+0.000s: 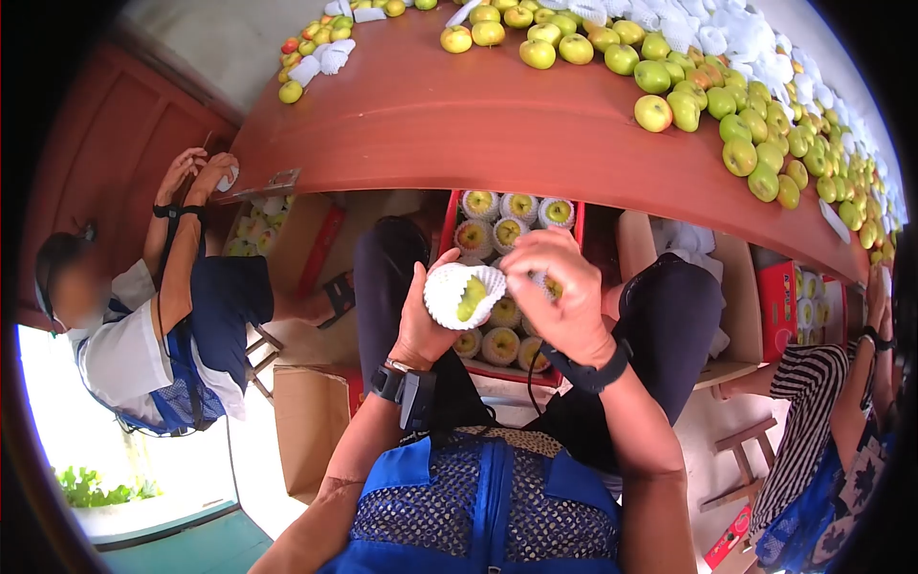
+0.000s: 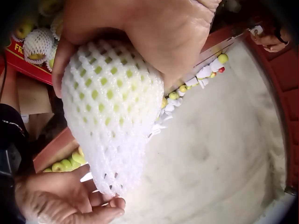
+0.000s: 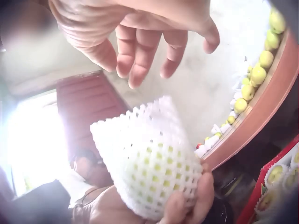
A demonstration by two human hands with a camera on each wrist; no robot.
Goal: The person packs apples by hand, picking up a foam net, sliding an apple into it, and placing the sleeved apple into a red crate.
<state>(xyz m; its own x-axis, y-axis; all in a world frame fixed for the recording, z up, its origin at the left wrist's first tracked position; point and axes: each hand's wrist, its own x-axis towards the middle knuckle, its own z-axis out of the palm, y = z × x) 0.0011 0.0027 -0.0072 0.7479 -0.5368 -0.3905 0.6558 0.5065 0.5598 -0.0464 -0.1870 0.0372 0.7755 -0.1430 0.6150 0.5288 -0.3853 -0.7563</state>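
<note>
A yellow-green apple (image 1: 471, 298) sits inside a white foam net sleeve (image 1: 443, 297), its surface showing through the sleeve's open end in the head view. My left hand (image 1: 419, 330) grips the sleeved apple, fingers wrapped round the closed-in body. Just to the right is my right hand (image 1: 564, 292), with loosely bent fingers near the sleeve's open end. In the right wrist view, a gap shows between the sleeve's rim (image 3: 140, 109) and the right fingertips (image 3: 135, 80). Below both hands stands a red-edged box (image 1: 447, 234) holding rows of sleeved apples (image 1: 502, 346).
Ahead is a reddish-brown table (image 1: 402, 134) with loose apples (image 1: 653, 113) and foam sleeves (image 1: 712, 40) on it. One seated person (image 1: 182, 325) is at left, another (image 1: 832, 421) at right. Cardboard boxes (image 1: 311, 421) stand beside my legs.
</note>
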